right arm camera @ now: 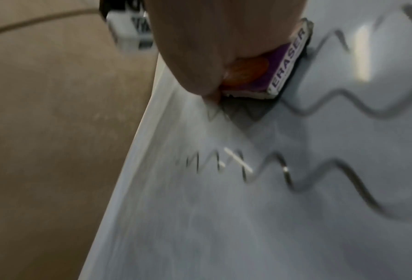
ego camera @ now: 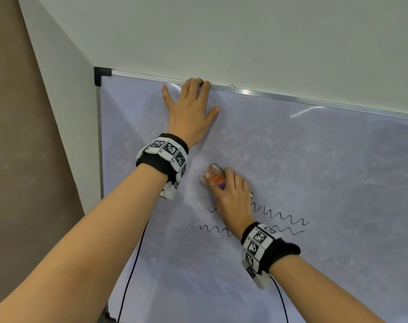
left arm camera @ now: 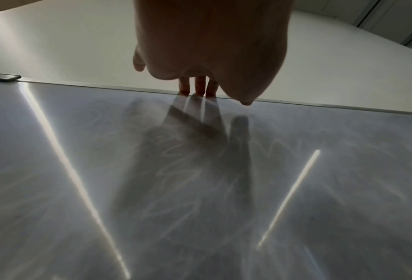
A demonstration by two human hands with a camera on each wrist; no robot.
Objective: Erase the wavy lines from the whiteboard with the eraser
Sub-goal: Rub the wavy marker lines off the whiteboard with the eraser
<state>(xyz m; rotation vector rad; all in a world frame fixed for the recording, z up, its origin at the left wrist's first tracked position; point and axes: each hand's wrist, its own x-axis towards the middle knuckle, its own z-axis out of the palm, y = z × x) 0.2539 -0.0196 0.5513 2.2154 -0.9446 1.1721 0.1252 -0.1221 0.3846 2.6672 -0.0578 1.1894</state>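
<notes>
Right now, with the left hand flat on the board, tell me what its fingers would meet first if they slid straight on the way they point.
The left hand points up the whiteboard; its fingertips already touch the top frame, so that comes first.

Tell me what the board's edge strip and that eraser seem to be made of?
The edge strip looks like brushed metal, probably aluminium: silvery and glinting. The eraser in the right hand seems glossy printed plastic over a dark pad, perhaps felt.

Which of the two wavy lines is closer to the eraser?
The upper wavy line is closer: it runs just beneath the right hand gripping the eraser. The lower wavy line lies further down the whiteboard.
</notes>
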